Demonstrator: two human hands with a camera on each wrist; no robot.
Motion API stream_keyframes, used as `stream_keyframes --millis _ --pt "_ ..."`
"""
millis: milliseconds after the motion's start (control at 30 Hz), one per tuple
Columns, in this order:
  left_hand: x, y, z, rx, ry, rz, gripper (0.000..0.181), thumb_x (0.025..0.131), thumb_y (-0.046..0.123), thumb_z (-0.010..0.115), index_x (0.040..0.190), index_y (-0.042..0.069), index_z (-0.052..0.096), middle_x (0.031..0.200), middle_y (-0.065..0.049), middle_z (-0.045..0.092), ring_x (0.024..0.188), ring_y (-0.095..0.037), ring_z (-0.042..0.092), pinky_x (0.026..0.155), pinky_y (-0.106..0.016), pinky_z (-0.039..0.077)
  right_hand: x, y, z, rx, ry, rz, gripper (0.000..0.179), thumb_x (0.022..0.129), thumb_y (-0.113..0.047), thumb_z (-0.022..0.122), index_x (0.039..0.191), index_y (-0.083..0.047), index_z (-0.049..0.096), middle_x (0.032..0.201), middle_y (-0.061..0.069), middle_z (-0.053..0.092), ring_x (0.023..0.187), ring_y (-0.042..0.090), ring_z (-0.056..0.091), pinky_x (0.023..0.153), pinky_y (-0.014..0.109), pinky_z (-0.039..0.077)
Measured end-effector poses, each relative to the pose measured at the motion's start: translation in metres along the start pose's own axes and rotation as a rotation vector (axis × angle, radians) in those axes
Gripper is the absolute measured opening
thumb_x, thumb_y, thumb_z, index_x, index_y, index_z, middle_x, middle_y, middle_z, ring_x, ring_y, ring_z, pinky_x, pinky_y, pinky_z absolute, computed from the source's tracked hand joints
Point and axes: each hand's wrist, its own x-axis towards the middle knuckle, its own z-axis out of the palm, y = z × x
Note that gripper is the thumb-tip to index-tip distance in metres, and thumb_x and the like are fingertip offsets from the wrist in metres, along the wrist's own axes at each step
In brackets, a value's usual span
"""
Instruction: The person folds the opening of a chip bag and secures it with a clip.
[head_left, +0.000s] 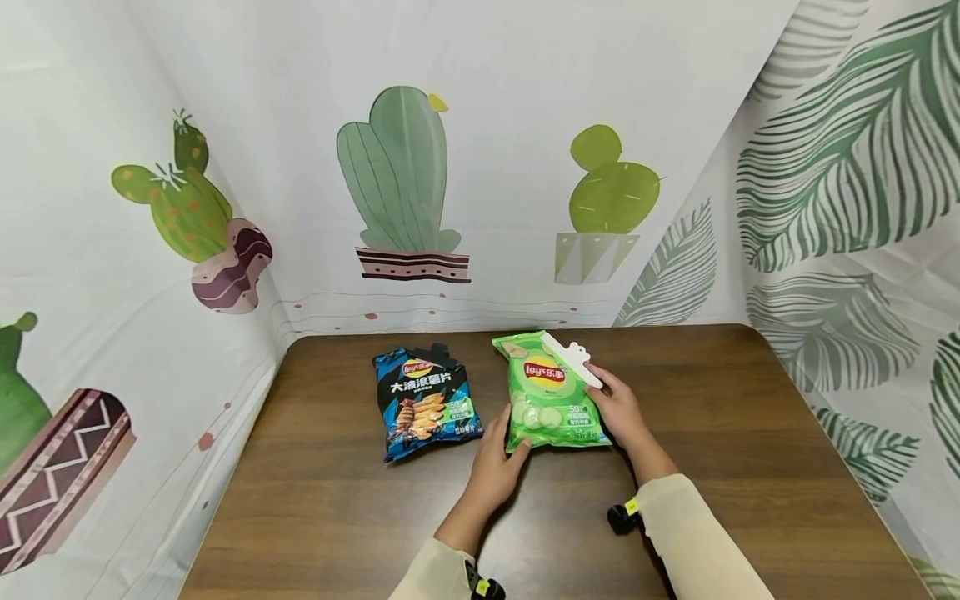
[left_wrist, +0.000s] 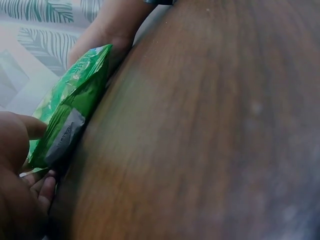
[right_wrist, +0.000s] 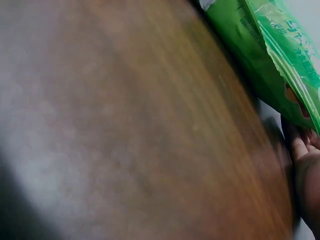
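A green bag of potato chips [head_left: 550, 417] lies on the table, with a white clip [head_left: 570, 357] set aslant across its upper right corner. My left hand [head_left: 491, 471] grips the bag's lower left side, thumb on the front. In the left wrist view, the fingers of that hand [left_wrist: 42, 187] curl beneath the bag's edge. My right hand [head_left: 621, 410] holds the bag's right side just below the clip. The right wrist view shows the bag [right_wrist: 245, 55] from its lower edge, partly hiding the right fingers.
To the left lies a blue and black bag of chips [head_left: 427, 408] with a black clip [head_left: 437, 356] at its top. Both bags rest on a brown wooden table [head_left: 322, 508]. Behind it hangs a white cloth [head_left: 510, 167] printed with cacti and leaves.
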Motion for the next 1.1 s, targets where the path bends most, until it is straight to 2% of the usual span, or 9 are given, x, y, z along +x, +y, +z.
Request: stream_keyframes --millis 33,333,533,767,933,1100 --pt "0.000 0.000 0.000 -0.001 -0.002 0.000 0.071 0.103 0.043 0.055 0.162 0.020 0.023 0.160 -0.014 0.037 0.147 -0.038 0.039 0.114 -0.061 0.037 0.002 0.005 0.001 -0.009 0.008 -0.006 0.046 0.101 -0.013 0.060 0.147 -0.011 0.054 0.153 0.013 0.050 0.129 0.017 0.050 0.088 0.003 0.040" --pt "0.000 -0.002 -0.001 0.001 0.003 0.016 0.072 0.103 0.043 0.056 0.162 0.019 0.025 0.159 -0.015 0.038 0.145 -0.038 0.040 0.113 -0.061 0.038 0.002 0.004 0.002 -0.028 0.014 0.008 0.046 0.101 -0.017 0.061 0.146 -0.013 0.055 0.152 0.012 0.052 0.121 0.015 0.051 0.086 0.006 0.041" --pt "0.000 -0.004 -0.001 -0.014 0.003 0.019 0.072 0.102 0.043 0.057 0.162 0.020 0.026 0.159 -0.014 0.038 0.145 -0.037 0.041 0.114 -0.059 0.037 0.001 0.002 0.002 -0.004 0.025 0.021 0.046 0.100 -0.016 0.062 0.146 -0.014 0.056 0.149 0.012 0.054 0.109 0.005 0.053 0.083 0.009 0.044" --pt "0.000 -0.006 -0.002 -0.040 -0.001 0.022 0.072 0.101 0.044 0.058 0.162 0.022 0.026 0.159 -0.012 0.038 0.146 -0.035 0.040 0.115 -0.059 0.036 0.000 0.000 -0.001 0.001 0.020 0.048 0.047 0.100 -0.020 0.063 0.146 -0.016 0.056 0.148 0.013 0.054 0.099 0.001 0.053 0.080 0.011 0.045" --pt "0.000 -0.008 -0.003 -0.051 -0.021 0.012 0.070 0.102 0.046 0.056 0.162 0.027 0.025 0.161 -0.009 0.036 0.147 -0.033 0.038 0.116 -0.058 0.036 -0.005 -0.014 -0.002 0.041 0.009 0.064 0.048 0.100 -0.014 0.061 0.147 -0.009 0.053 0.150 0.017 0.051 0.100 -0.002 0.052 0.081 0.009 0.044" --pt "-0.001 -0.008 -0.004 -0.059 -0.024 0.014 0.070 0.102 0.047 0.055 0.162 0.026 0.025 0.161 -0.009 0.035 0.146 -0.032 0.041 0.113 -0.055 0.041 -0.013 -0.031 -0.001 0.077 -0.001 0.053 0.048 0.100 -0.008 0.060 0.146 -0.001 0.051 0.152 0.020 0.049 0.107 -0.001 0.053 0.083 0.007 0.044"
